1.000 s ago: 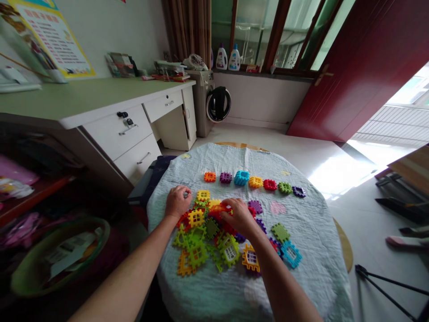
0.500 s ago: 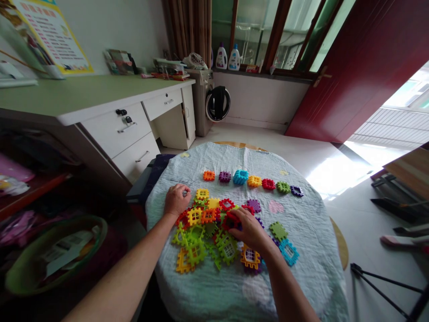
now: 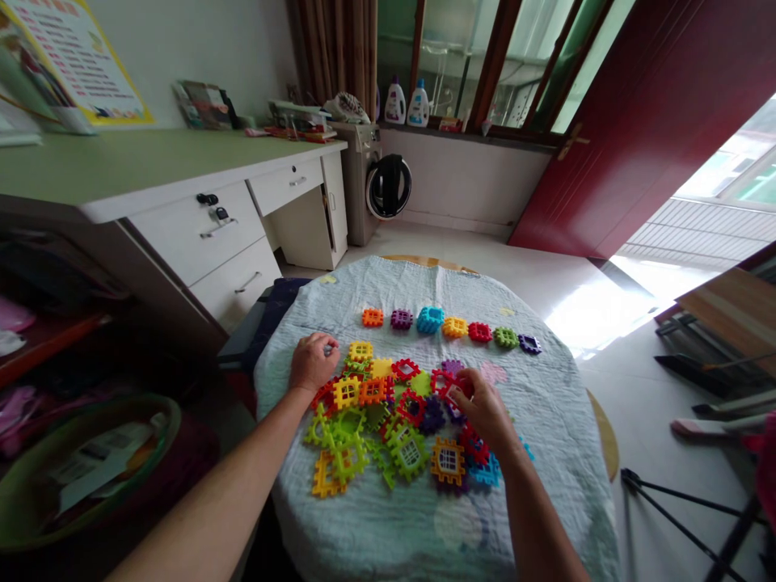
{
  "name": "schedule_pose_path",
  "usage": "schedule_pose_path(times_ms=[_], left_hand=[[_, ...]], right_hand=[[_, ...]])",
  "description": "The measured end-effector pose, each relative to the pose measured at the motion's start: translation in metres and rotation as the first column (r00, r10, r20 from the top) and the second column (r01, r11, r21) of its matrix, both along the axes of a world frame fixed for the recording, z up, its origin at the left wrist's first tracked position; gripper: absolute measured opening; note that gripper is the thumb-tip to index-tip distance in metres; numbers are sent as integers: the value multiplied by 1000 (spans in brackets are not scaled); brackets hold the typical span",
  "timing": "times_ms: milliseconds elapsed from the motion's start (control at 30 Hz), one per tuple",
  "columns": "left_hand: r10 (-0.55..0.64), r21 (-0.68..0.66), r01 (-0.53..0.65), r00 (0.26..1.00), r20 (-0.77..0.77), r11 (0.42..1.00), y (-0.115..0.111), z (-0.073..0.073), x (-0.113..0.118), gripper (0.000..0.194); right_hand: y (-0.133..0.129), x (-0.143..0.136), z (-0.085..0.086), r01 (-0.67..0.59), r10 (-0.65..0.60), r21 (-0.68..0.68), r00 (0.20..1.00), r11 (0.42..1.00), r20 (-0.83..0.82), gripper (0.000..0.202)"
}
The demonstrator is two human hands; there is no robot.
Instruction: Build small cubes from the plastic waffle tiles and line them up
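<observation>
My left hand (image 3: 314,362) rests on the cloth left of the pile, its fingers curled in a loose fist and nothing visible in them. The thumb and fingers of my right hand (image 3: 483,404) close on the edge of a red window-shaped plastic building block (image 3: 444,383) at the pile's right side. Below that hand, more red and blue blocks are partly covered by it. The pile holds interlocking blocks, among them a green one (image 3: 406,449), an orange-yellow one (image 3: 448,461), an orange one (image 3: 372,392) and a dark purple one (image 3: 432,415).
Beyond the pile, a row of blocks sorted by colour runs from an orange one (image 3: 373,318) to a dark blue one (image 3: 529,344); the light-blue stack (image 3: 430,319) stands taller. A pale cloth (image 3: 388,283) covers the round table. A desk (image 3: 182,174) is at left, tripod legs (image 3: 672,505) at right.
My right hand has moved right from the middle of the pile to the red block at its right side, uncovering red and purple blocks. The left hand stays curled in place.
</observation>
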State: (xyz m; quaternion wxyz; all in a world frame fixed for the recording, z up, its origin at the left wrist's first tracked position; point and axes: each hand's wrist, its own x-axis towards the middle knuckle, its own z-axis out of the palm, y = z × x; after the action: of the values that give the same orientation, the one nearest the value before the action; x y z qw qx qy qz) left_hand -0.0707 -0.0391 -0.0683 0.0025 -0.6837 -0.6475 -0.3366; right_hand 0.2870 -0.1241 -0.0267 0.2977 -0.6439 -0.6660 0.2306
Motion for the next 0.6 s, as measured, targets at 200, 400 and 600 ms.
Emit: schedule_pose_path(times_ms=[200, 400, 600], left_hand=[[-9, -3, 9, 1000, -13, 1000, 0, 1, -1, 12], [-7, -1, 7, 1000, -13, 1000, 1, 0, -1, 12], [-15, -3, 15, 1000, -14, 1000, 1, 0, -1, 13]], right_hand=[[-6, -1, -8, 0, -19, 75, 968, 997, 249, 46], [-3, 1, 0, -50, 47, 5, 965, 999, 257, 45], [22, -15, 22, -182, 179, -19, 932, 983, 316, 43]])
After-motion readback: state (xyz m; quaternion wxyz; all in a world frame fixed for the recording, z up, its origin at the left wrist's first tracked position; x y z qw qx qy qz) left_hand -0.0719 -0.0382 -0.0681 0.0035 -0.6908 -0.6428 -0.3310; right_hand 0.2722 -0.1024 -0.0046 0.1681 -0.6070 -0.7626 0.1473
